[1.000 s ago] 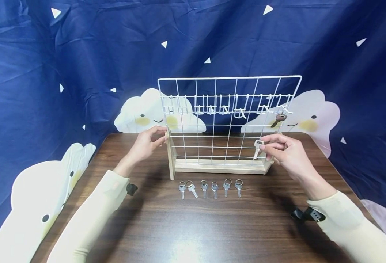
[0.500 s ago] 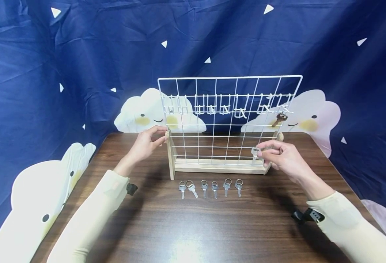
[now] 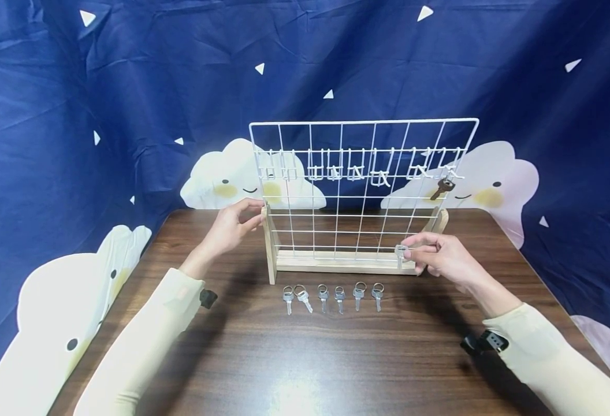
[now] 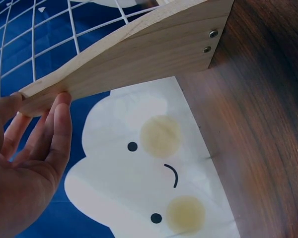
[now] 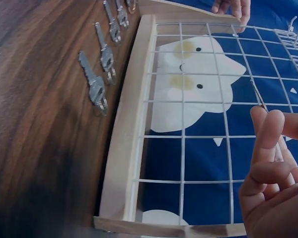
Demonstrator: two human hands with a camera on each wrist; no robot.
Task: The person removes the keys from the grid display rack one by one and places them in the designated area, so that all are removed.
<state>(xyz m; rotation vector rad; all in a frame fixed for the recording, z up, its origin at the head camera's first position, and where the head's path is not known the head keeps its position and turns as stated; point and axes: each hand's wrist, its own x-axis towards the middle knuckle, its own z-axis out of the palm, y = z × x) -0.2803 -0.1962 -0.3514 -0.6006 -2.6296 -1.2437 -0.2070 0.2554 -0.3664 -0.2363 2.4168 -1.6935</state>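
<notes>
In the head view my right hand [image 3: 442, 260] pinches a silver key [image 3: 401, 252] between thumb and fingers, in front of the lower right of a white wire grid rack [image 3: 362, 122]. The right wrist view shows that key [image 5: 257, 91] edge-on, sticking out past the fingertips. At the rack's left side my left hand [image 3: 228, 227] grips the top of the wooden side upright [image 3: 271, 245]. The left wrist view has thumb and fingers on either side of this wooden upright [image 4: 139, 54]. A brown key [image 3: 442, 188] hangs from the far-right hook.
Several silver keys with rings lie in a row before the rack, the rightmost key [image 3: 378, 294] nearest my right hand. White hooks [image 3: 356, 172] line the grid's upper part. The rack's wooden base [image 3: 336, 264] rests on a brown table [image 3: 222, 358], with a blue curtain [image 3: 305, 58] behind.
My right hand has come down and slightly left with the silver key, from beside the grid's right end to just above the wooden base. My left hand stays in place.
</notes>
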